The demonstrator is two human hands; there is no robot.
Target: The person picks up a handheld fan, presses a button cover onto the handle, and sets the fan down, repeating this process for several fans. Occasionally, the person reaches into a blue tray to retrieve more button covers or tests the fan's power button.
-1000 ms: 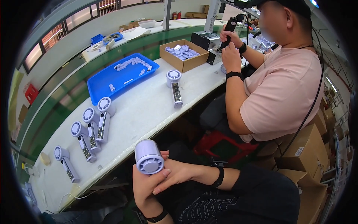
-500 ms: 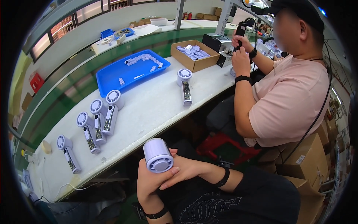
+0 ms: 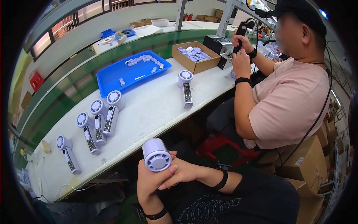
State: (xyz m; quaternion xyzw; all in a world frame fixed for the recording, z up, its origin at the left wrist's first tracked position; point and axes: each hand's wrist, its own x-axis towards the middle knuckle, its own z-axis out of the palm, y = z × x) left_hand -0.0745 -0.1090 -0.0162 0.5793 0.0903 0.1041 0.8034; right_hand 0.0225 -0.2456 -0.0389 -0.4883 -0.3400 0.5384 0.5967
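In front of my body, off the table's near edge, I hold a pale lilac handheld fan [image 3: 156, 151], its round vented head tilted toward me. My left hand [image 3: 146, 181] is closed round it from the left. From the other side my right hand [image 3: 185, 171] wraps over it, thumb just below the head. The fan's handle is hidden behind my fingers. Several similar fans lie on the white table, their handles open with circuit boards showing: one fan [image 3: 70, 158] at far left, a cluster [image 3: 98, 125] beside it, and a lone fan [image 3: 187, 91] farther right.
A blue tray [image 3: 113, 89] with small clear and lilac parts stands at the back. Next to it is a cardboard box [image 3: 203, 67] of lilac pieces. At right, a co-worker holds a black power tool [image 3: 239, 35]. A white cable [image 3: 71, 185] hangs over the near-left edge.
The fan in my hands has shifted very slightly left and up. My grip looks the same. The co-worker's hands have moved slightly around the tool.
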